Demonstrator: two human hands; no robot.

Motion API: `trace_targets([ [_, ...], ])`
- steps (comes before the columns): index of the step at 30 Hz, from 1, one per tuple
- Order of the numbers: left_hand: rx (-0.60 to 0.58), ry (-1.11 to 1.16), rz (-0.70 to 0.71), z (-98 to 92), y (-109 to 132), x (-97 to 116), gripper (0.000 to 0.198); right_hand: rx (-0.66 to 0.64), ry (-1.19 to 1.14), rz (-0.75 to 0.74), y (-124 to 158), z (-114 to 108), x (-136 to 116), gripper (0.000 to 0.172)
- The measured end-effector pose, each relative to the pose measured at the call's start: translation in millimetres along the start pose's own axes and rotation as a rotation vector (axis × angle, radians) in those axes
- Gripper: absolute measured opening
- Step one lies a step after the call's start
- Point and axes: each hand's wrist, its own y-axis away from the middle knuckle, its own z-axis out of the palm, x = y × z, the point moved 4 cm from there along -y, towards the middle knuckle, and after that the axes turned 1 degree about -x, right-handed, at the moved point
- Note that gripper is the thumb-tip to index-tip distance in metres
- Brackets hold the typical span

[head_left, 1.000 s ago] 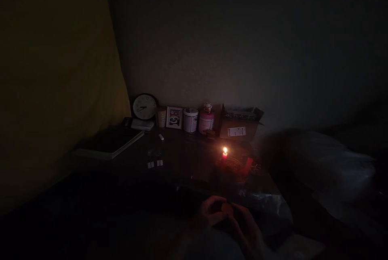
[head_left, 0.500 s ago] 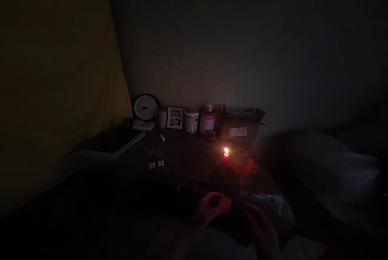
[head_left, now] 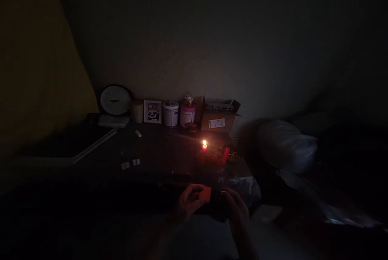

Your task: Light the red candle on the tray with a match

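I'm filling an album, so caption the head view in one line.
Before a lit candle, the left hand holds a small reddish object, the right hand close by.

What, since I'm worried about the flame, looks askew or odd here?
The red stick, probably an unlit candle, right of the lit candle: it leans rightward, whereas the lit one stands upright. It's too dark to rule out spills.

My two hands (head_left: 189,202) (head_left: 237,207) and one square piece (head_left: 205,194) are by the bench's (head_left: 163,151) near edge. Along its far edge I count one clock (head_left: 115,100), one cup (head_left: 138,112), one frame (head_left: 152,112), two tins (head_left: 171,114) (head_left: 188,115), one carton (head_left: 218,118); near its right edge, two red candles (head_left: 204,148) (head_left: 226,154).
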Motion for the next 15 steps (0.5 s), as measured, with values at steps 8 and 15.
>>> trace_targets([
  [8, 0.041, -0.073, -0.059, 6.4, 1.1, 3.6, 0.03, 0.017, 0.077, -0.042, 1.0, 5.8, -2.1, 0.034],
  [15, 0.143, -0.076, -0.097, -0.9, -7.0, -11.9, 0.03, 0.016, 0.197, -0.201, 3.2, 9.2, -13.0, 0.031],
])
